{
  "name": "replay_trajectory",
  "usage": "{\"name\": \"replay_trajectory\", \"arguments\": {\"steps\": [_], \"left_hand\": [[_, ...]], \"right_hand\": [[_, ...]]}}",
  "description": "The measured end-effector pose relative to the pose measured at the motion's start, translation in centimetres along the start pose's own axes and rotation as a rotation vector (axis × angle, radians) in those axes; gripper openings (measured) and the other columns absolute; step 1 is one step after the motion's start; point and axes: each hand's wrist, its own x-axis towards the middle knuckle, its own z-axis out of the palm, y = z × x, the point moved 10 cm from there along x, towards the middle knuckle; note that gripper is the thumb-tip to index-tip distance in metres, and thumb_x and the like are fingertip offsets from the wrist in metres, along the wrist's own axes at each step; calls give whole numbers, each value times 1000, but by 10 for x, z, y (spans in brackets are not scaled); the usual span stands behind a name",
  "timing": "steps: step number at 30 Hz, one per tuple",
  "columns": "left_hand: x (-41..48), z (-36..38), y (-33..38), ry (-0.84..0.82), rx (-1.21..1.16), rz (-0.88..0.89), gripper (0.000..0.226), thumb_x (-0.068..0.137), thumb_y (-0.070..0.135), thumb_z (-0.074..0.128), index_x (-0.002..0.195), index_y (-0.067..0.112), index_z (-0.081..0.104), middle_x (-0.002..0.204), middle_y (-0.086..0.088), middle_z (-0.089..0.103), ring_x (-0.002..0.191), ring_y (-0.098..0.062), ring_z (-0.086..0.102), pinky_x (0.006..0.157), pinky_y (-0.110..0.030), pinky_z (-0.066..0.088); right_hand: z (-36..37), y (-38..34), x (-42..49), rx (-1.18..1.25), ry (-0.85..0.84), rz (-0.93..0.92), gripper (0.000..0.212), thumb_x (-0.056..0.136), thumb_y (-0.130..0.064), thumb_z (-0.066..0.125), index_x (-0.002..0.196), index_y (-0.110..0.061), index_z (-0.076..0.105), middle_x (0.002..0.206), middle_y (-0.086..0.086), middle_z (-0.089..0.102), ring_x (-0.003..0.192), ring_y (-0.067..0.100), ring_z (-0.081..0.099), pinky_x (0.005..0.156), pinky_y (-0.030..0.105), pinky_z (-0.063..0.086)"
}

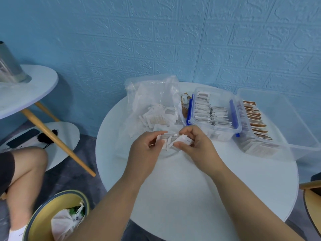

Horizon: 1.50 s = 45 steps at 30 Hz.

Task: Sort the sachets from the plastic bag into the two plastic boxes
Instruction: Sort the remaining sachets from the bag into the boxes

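I've got a small stack of sachets (171,140) pinched between both hands, left hand (147,146) and right hand (194,141) curled round it over the table (173,188). Both boxes, near one (214,112) and far one (278,122), already hold rows. The bag (152,105) is still well stocked, so plenty remains.

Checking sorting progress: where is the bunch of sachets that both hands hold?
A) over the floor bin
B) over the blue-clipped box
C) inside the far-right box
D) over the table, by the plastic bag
D: the left hand and right hand pinch the sachets above the table, near the plastic bag.
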Motion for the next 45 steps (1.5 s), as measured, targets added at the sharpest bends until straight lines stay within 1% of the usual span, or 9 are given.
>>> {"name": "replay_trajectory", "arguments": {"steps": [6, 10, 14, 20, 24, 29, 34, 38, 45], "left_hand": [[-16, 57, 9, -167, 17, 80, 30, 92, 10, 51, 100, 38, 44, 101, 18, 57, 88, 8, 54, 73, -3, 38], [-21, 98, -5, -292, 109, 90, 46, 87, 11, 59, 108, 46, 38, 112, 12, 56, 101, -3, 56, 84, -11, 41], [-23, 118, -3, -313, 264, 184, 43, 88, 15, 58, 127, 25, 44, 116, 6, 59, 105, -12, 56, 87, -21, 43], [-23, 119, -6, -318, 287, 223, 55, 87, 7, 57, 136, 23, 36, 125, 4, 55, 111, -11, 54, 90, -17, 40], [-24, 118, -4, -310, 311, 224, 51, 89, 10, 55, 135, 23, 37, 123, 11, 52, 109, -7, 53, 86, -9, 36], [-29, 115, -8, -307, 262, 175, 53, 94, 22, 49, 142, 24, 28, 127, 24, 43, 117, 2, 46, 92, -4, 30], [-27, 106, -13, -231, 302, 134, 51, 96, 26, 46, 144, 22, 28, 134, 10, 49, 121, -6, 46, 92, -8, 29], [-31, 113, -13, -273, 386, 165, 57, 96, 23, 45, 146, 23, 17, 135, 1, 49, 116, -14, 49, 92, -16, 34], [-25, 97, -16, -166, 268, 112, 32, 88, 15, 60, 118, 22, 54, 105, 5, 65, 98, -10, 61, 88, -31, 48]], "right_hand": [[-37, -15, -20, -304, 91, -123, 40, 79, -17, 71, 101, -46, 55, 98, -22, 59, 85, -5, 52, 74, 2, 36], [-57, 2, -34, -628, 117, -175, 30, 77, -26, 73, 106, -31, 66, 96, -13, 64, 85, 2, 48, 76, 0, 31], [-54, 11, -44, -708, 60, -212, 35, 86, -41, 54, 114, -21, 60, 97, -12, 55, 87, -1, 45, 78, 0, 30], [-46, 16, -57, -535, -5, -136, 50, 93, -17, 53, 138, -25, 32, 114, -18, 43, 95, -13, 43, 83, -2, 29], [-63, 17, -56, -462, 122, -114, 48, 86, -13, 64, 123, -37, 45, 100, -29, 50, 85, -9, 52, 72, 2, 38], [-63, 14, -55, -441, 150, -162, 45, 83, -10, 67, 114, -40, 53, 89, -17, 59, 80, 4, 52, 69, 6, 40], [-46, 13, -56, -492, 55, -210, 42, 89, -22, 52, 130, -27, 47, 105, -17, 54, 89, -18, 45, 80, -1, 33], [-44, 14, -56, -489, 26, -193, 41, 90, -22, 45, 130, -27, 44, 116, -18, 50, 102, -16, 41, 87, -3, 28], [-49, 23, -55, -457, 48, -99, 27, 92, -12, 53, 112, -29, 50, 97, -10, 55, 86, -7, 46, 73, 3, 33]]}}
